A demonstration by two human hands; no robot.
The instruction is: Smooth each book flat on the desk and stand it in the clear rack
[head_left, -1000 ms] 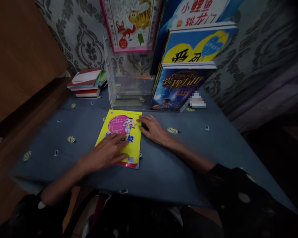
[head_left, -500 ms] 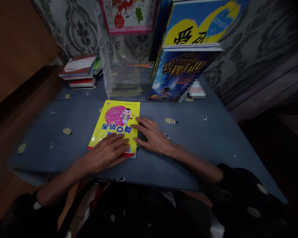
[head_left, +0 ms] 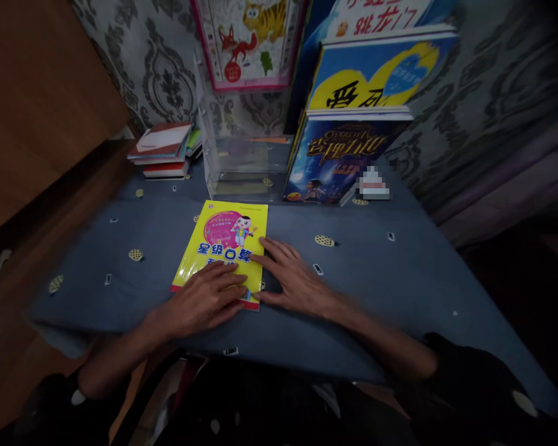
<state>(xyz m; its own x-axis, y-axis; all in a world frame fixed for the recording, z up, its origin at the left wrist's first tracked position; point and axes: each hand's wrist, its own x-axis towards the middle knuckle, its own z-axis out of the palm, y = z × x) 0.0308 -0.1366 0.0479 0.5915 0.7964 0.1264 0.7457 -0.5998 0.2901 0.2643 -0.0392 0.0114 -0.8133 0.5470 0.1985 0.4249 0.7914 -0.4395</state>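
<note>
A yellow children's book (head_left: pixel 225 238) with a pink circle and a cartoon child on its cover lies flat on the blue tablecloth (head_left: pixel 376 279). My left hand (head_left: pixel 204 300) rests flat on the book's near end, fingers stretched out. My right hand (head_left: pixel 291 279) lies open beside the book's right edge, its fingertips touching that edge near the lower corner. Neither hand grips anything.
A clear plastic box (head_left: pixel 244 164) stands behind the book. Large picture books (head_left: pixel 339 158) lean against the patterned wall at the back right, and a poster with a tiger and fox (head_left: pixel 248 40) hangs above. A small stack of books (head_left: pixel 162 148) sits at the back left. A wooden panel (head_left: pixel 37 105) borders the left.
My right hand has slid from the book's top right corner down along its right edge toward me. My left hand has shifted down to the book's near end. The book stays flat.
</note>
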